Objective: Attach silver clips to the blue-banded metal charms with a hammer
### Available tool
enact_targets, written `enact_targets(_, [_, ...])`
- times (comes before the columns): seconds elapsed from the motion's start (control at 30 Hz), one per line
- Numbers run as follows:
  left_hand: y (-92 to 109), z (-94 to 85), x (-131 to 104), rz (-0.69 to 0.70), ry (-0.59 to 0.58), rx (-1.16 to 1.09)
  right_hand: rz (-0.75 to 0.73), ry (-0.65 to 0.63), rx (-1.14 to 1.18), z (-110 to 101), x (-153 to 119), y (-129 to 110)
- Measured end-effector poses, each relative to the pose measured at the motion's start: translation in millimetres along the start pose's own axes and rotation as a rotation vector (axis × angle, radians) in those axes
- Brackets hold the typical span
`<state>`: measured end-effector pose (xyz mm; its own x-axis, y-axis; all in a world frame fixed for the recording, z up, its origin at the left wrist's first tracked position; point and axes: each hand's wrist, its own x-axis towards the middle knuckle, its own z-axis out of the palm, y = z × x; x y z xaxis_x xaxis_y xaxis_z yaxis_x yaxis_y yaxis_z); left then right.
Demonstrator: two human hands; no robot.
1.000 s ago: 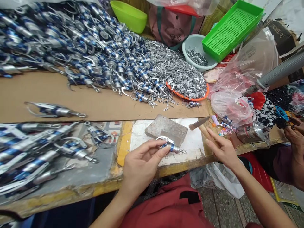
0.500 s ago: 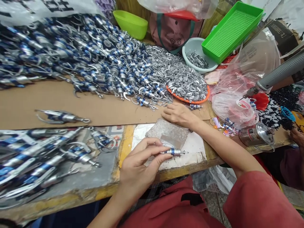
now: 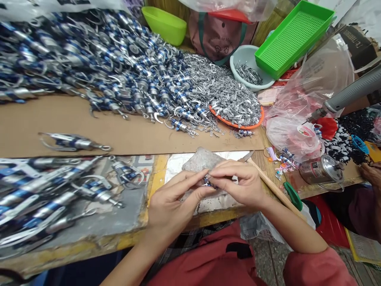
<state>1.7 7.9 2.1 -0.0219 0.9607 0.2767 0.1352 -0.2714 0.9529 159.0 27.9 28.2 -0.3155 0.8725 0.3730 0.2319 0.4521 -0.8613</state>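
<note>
Between the fingertips of both hands, over the table's near edge, is a small blue and silver metal part [image 3: 207, 181], mostly covered by fingers. My left hand [image 3: 175, 198] pinches it from the left. From the right, my right hand [image 3: 241, 182] closes thumb and fingers on the same part; any smaller piece there is hidden. Just behind the hands lies a grey stone block [image 3: 199, 158] on a white sheet. A wooden-handled tool [image 3: 274, 186] rests to the right of my right hand. Small flat metal links [image 3: 235, 101] are heaped in an orange-rimmed tray.
Blue and silver assemblies [image 3: 119, 67] form a large pile at the back left, with more [image 3: 44, 194] at the front left. A grey power tool [image 3: 351, 91] juts in from the right. A metal pot [image 3: 320, 169] and a person's hand [image 3: 370, 172] are farther right.
My right hand has come back from the links beside the orange-rimmed tray to the part in my left hand. The wooden-handled tool, previously hidden beneath my right arm, now shows.
</note>
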Motion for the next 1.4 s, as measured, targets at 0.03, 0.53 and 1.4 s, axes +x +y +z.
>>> enact_targets(0.03, [0.6, 0.4, -0.2, 0.003, 0.002, -0.013, 0.022, 0.012, 0.026, 1.6, -0.7, 1.8])
enact_targets(0.53, [4.6, -2.3, -3.8, -0.291, -0.018, -0.436, -0.353, -0.042, -0.266, -11.0, -19.2, -4.7])
enact_targets(1.4, [36.4, -9.9, -9.9, -0.378, -0.018, -0.148, -0.426, -0.067, -0.448, -15.6, -32.1, -16.6])
